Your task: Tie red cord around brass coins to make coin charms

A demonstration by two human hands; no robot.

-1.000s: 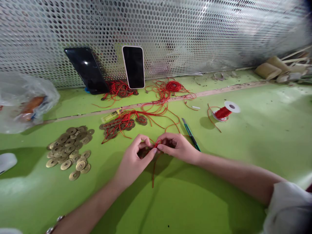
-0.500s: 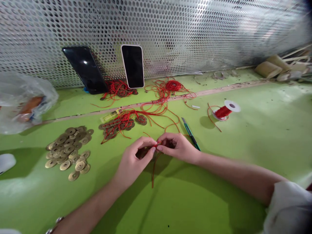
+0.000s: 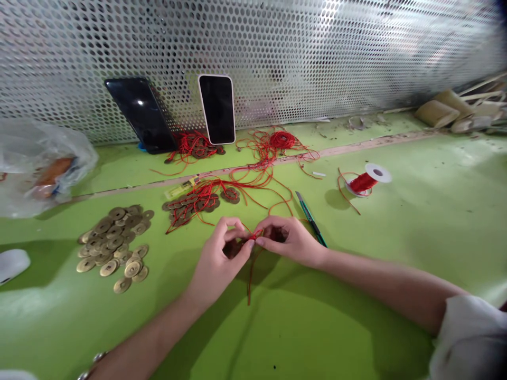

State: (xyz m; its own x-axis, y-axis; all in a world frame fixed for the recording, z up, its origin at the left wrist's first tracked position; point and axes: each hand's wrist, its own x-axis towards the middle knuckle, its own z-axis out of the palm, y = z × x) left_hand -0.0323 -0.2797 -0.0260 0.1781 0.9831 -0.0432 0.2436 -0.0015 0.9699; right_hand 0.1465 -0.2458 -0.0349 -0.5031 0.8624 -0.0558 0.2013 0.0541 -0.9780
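Near the middle of the green table my left hand [image 3: 221, 258] and my right hand [image 3: 292, 240] meet, fingertips almost touching. Between them is a red cord [image 3: 249, 287] with a small loop or knot at the fingertips. Thumb and fingers of each hand pinch it, and a loose end hangs down toward me. Whether a coin sits behind my fingers I cannot tell. Brass coins with holes [image 3: 114, 240] lie in a heap to the left. Just beyond my hands, coins strung with red cord [image 3: 192, 203] form a pile. A green utility knife [image 3: 311, 219] lies beside my right hand.
A spool of red cord [image 3: 363, 182] stands to the right. Two phones, one black [image 3: 142, 113] and one white-edged [image 3: 217, 108], lean against a perforated metal panel [image 3: 277, 53]. Tangled red cord [image 3: 282, 140] lies behind. A plastic bag [image 3: 79, 148] sits at left, a yellow lighter [image 3: 180, 189] nearer.
The left index finger has lifted and bent away from the cord, and a small red loop now shows more clearly between the fingertips. My right hand has barely moved.
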